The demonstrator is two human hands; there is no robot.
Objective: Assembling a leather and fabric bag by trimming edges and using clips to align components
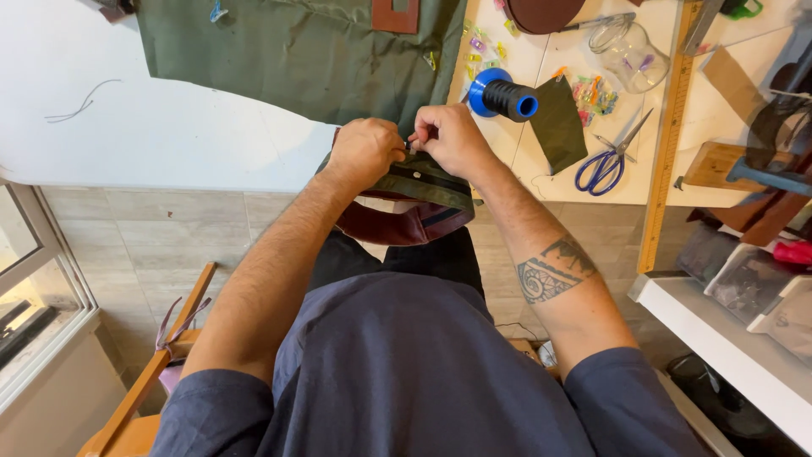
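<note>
the green fabric piece (423,182) with its dark red leather part (397,227) hung over the edge of the white table (169,127), just in front of your body, and both your hands were on its upper edge. your left hand (365,151) was closed, the fingers pressed together on the fabric edge. your right hand (448,138) was closed too and pinched something very small at the same edge; i could not tell if it was a needle or a clip.

i judged the piece as light and soft; the cloth would fold and slip easily, while the leather part looked stiffer and kept its curve. the best place to hold it seemed the folded seam edge, close to the small metal stud, where the layers were thick.

around it i counted one larger green cloth (296,51) lying flat on the table, one blue spool of black thread (506,96), one dark loose patch (560,123), one pair of blue-handled scissors (605,165), one clear glass jar (630,55) on its side, and one long wooden ruler (668,144). the small coloured clips (592,93) were many, scattered in two groups; i could not count them exactly.
</note>
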